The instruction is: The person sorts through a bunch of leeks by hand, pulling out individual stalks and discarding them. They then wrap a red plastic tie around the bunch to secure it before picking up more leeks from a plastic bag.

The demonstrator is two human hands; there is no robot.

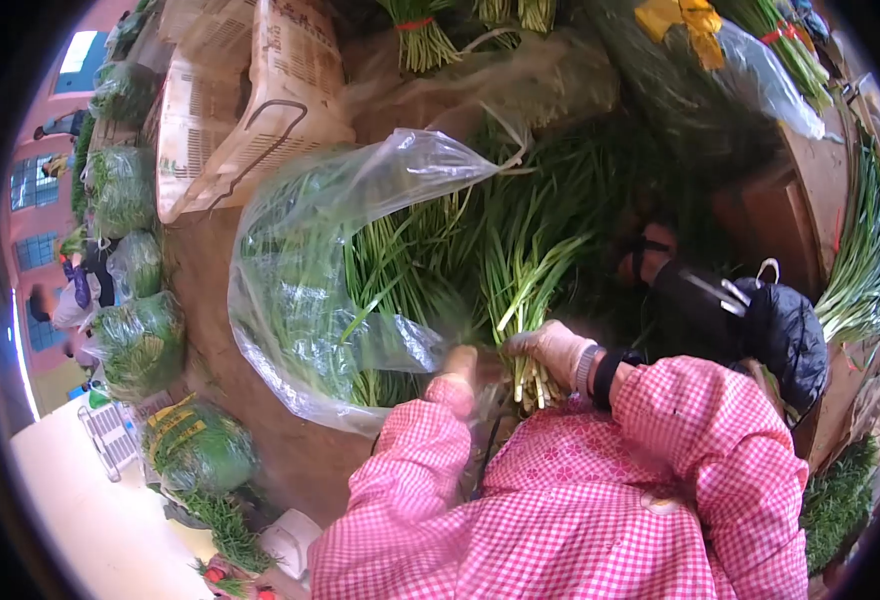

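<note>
My right hand (557, 352), in a pale glove with a wristband behind it, is closed round a bunch of green leafy stalks (530, 290). The pale cut ends of the bunch stick out below the hand, toward my body. My left hand (457, 372) is just left of the bunch, smeared by motion, so its fingers cannot be made out. Beside it lies an open clear plastic bag (305, 290) with long green leaves inside. More loose green leaves (420, 240) lie between the bag and the bunch.
Pale plastic crates (290, 70) stand at the upper left. Tied bunches (420, 40) lie at the top. A black bag (790, 340) and more stalks (865, 260) are at the right. Bagged greens (200, 445) line the left side; people (70, 300) are beyond them.
</note>
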